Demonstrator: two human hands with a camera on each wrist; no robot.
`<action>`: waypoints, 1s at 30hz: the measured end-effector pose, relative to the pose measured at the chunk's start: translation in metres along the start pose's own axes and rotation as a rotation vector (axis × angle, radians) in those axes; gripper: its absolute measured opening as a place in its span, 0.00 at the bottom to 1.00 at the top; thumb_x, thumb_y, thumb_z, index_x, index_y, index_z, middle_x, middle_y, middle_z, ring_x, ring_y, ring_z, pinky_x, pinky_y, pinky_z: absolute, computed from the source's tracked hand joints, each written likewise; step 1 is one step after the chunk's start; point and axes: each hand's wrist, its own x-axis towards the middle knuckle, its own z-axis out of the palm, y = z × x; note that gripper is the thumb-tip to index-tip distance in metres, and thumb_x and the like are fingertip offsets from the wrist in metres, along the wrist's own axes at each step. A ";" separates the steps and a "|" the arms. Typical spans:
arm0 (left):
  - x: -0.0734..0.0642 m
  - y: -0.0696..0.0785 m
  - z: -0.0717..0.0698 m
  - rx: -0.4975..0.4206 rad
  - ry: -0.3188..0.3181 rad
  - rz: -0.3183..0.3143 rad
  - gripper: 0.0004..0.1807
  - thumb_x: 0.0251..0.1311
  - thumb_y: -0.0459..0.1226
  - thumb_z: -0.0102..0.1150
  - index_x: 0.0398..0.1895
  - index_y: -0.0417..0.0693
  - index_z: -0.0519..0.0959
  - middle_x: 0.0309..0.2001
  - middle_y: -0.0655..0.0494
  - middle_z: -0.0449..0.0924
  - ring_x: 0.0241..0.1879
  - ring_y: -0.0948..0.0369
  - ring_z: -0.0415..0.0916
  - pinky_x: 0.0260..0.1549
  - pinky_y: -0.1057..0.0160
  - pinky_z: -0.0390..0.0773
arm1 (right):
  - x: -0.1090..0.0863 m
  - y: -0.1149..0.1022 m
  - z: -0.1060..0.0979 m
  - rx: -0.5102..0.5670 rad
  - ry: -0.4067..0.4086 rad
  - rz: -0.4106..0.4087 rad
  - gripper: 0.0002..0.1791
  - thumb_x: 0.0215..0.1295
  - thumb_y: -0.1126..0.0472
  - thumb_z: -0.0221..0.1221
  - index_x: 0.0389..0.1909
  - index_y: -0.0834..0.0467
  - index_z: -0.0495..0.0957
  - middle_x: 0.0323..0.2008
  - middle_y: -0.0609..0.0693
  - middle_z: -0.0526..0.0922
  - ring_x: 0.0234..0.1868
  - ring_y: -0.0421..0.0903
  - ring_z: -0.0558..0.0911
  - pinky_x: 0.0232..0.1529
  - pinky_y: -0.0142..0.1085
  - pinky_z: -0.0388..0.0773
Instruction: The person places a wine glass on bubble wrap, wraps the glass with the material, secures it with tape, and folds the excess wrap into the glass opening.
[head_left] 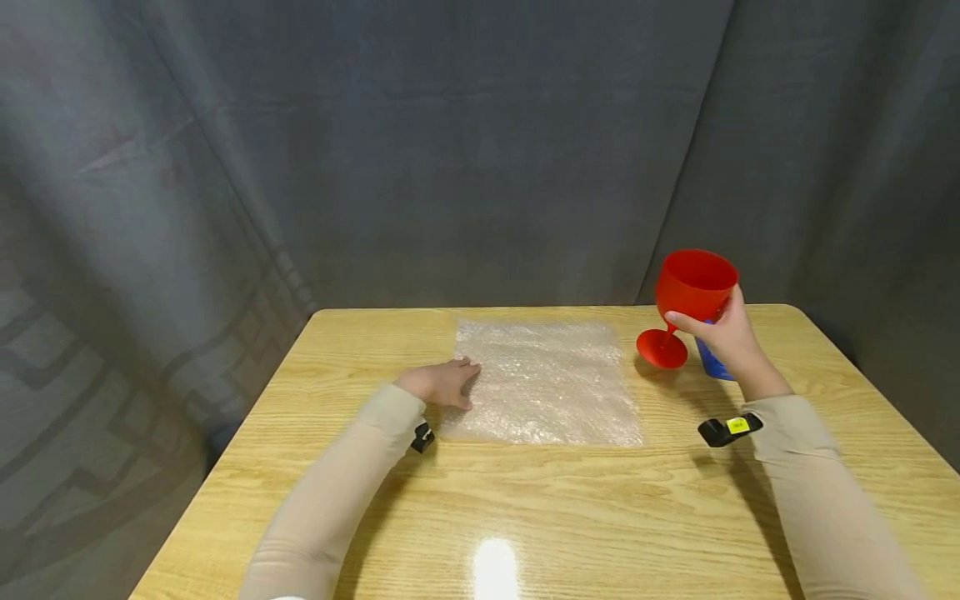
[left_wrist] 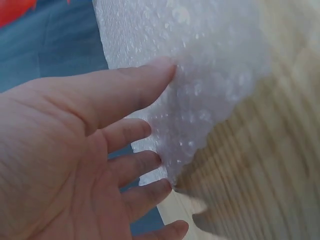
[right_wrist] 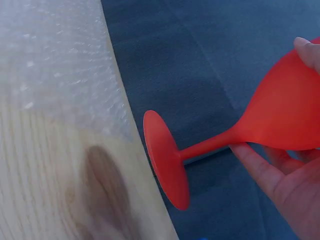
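A sheet of bubble wrap (head_left: pixel 547 383) lies flat on the wooden table. At its left edge is my left hand (head_left: pixel 447 383), its fingers spread and loosely bent; in the left wrist view the thumb and fingertips lie over or against the bubble wrap (left_wrist: pixel 200 85), gripping nothing. My right hand (head_left: pixel 720 333) holds a red plastic goblet (head_left: pixel 693 283) by its bowl, tilted and raised above the table. In the right wrist view the goblet (right_wrist: pixel 280 105) shows its stem and round foot, with fingers under the bowl and the thumb on its side.
Behind the right hand stands a blue object (head_left: pixel 711 354), mostly hidden. The light wooden table (head_left: pixel 570 517) has grey curtains (head_left: pixel 465 158) along its back and sides. Each wrist carries a small black camera (head_left: pixel 729 428).
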 end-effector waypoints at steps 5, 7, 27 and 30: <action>-0.004 0.019 0.006 0.078 0.017 0.024 0.43 0.63 0.49 0.59 0.76 0.47 0.52 0.76 0.47 0.46 0.75 0.51 0.46 0.72 0.51 0.52 | -0.001 -0.005 -0.001 -0.003 -0.002 0.003 0.43 0.61 0.64 0.64 0.70 0.45 0.49 0.57 0.33 0.63 0.55 0.34 0.64 0.45 0.16 0.72; -0.007 0.028 0.009 0.104 0.025 0.026 0.43 0.63 0.50 0.59 0.76 0.48 0.52 0.76 0.47 0.47 0.75 0.51 0.47 0.72 0.50 0.53 | -0.001 -0.006 0.000 -0.009 -0.003 0.003 0.44 0.61 0.64 0.64 0.70 0.45 0.48 0.57 0.33 0.62 0.55 0.34 0.64 0.45 0.16 0.72; -0.023 0.082 0.026 0.326 0.068 -0.036 0.42 0.63 0.59 0.54 0.75 0.53 0.55 0.75 0.51 0.54 0.71 0.54 0.59 0.68 0.51 0.63 | 0.000 -0.005 0.000 -0.063 -0.008 0.018 0.45 0.61 0.61 0.65 0.72 0.45 0.47 0.60 0.36 0.61 0.56 0.33 0.63 0.44 0.17 0.73; -0.020 0.082 0.025 0.326 0.070 -0.039 0.42 0.63 0.59 0.53 0.75 0.53 0.55 0.75 0.52 0.54 0.71 0.54 0.58 0.68 0.52 0.64 | -0.001 -0.004 0.000 -0.069 -0.013 0.014 0.45 0.61 0.61 0.65 0.72 0.45 0.46 0.60 0.36 0.61 0.56 0.33 0.63 0.44 0.16 0.73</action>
